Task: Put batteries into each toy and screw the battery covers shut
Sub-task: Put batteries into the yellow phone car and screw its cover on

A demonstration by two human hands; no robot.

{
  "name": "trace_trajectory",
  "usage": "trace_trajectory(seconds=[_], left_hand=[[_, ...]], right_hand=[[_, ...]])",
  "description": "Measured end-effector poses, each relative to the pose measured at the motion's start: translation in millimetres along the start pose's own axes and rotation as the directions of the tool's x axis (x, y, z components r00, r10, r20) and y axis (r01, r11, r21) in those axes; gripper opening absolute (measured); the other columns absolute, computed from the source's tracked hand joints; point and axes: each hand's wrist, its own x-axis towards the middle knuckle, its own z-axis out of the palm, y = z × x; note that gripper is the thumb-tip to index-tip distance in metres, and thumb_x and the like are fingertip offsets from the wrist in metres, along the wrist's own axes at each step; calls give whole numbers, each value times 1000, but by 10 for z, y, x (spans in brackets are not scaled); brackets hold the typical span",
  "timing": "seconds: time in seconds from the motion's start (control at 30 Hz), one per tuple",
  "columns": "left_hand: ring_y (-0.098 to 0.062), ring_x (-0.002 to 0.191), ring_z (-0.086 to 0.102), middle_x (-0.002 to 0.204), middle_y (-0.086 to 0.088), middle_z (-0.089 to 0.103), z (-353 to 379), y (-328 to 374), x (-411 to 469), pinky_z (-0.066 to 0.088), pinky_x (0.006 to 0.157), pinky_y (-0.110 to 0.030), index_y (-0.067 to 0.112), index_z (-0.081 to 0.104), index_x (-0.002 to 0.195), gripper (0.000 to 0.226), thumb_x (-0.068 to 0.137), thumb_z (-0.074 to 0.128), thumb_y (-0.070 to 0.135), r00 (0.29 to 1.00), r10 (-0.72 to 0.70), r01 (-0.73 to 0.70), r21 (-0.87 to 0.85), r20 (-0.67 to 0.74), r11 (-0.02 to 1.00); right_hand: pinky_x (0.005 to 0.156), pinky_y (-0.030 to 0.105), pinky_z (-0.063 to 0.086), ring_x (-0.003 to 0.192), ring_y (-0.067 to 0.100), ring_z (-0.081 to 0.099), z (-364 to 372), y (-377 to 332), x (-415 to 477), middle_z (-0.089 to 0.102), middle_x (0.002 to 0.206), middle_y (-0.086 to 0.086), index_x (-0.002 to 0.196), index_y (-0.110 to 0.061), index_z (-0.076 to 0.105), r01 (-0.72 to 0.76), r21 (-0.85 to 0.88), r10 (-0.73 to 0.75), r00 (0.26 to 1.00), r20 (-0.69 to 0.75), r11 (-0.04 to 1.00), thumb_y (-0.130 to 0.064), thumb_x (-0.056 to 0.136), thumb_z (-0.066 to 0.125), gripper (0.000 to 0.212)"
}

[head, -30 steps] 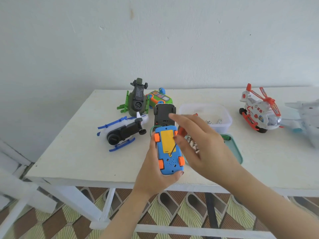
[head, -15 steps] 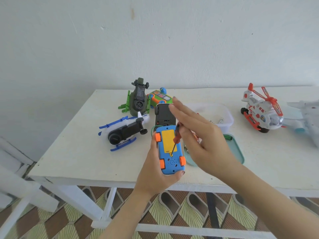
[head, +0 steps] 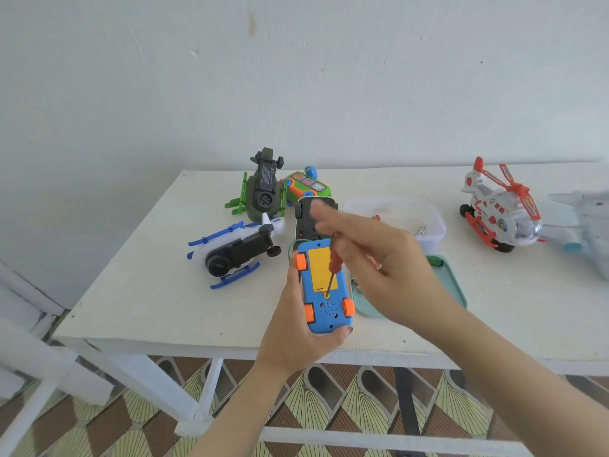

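Left hand [head: 295,339] gripping blue car [head: 326,313] (underside up); right hand [head: 390,272] above, pinching screwdriver [head: 334,262]

Bench [head: 148,285]: white, set against the wall.
Left rear: green helicopter [head: 263,192], belly up; orange-green car [head: 308,186] touching it.
Left front: white-blue helicopter [head: 235,253], underside showing; black car [head: 306,222], belly up.
Middle: clear tub [head: 435,225]; teal tray [head: 456,291] in front.
Right: red-white helicopter [head: 501,214], upright; pale plane [head: 588,232] at the edge.

Desk [head: 131,291] bare at 8–9 o'clock of blue car [head: 324,285]. White-blue helicopter [head: 237,252], green helicopter [head: 260,192], black car [head: 304,216] block 10–12. Tub [head: 431,222], teal lid [head: 456,288] crowd 1–3. Bare strip beyond lid, short of red-white helicopter [head: 501,212].
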Motion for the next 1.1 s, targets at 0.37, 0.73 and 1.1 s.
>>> trace_trajectory(seconds=[0.37, 0.73, 1.1], left_hand=[[-20, 127, 53, 143, 8, 46, -7, -37, 9, 54, 95, -42, 36, 2, 154, 115, 73, 84, 28, 1000, -17, 17, 19, 12, 1000], [-14, 130, 50, 145, 16, 41, -6, -20, -5, 54, 97, -38, 42, -3, 151, 116, 73, 82, 35, 1000, -27, 27, 27, 4, 999], [-13, 132, 48, 143, 22, 41, -13, 16, -2, 52, 99, -38, 49, -1, 148, 115, 73, 84, 28, 1000, -15, 15, 9, -13, 1000]], right_hand=[[87, 16, 47, 85, 3, 62, 21, 5, 29, 61, 104, -17, 131, -13, 56, -13, -87, 9, 999, -48, 996, -8, 92, 43, 41], [85, 10, 39, 90, -10, 51, 94, 51, 7, 53, 101, -17, 138, -4, 46, 9, -154, -26, 994, -106, 988, -15, 95, 35, 45], [73, 23, 46, 73, 19, 58, 158, 47, 6, 53, 84, 2, 111, -10, 69, 50, -231, -109, 962, -250, 972, -17, 92, 48, 29]])
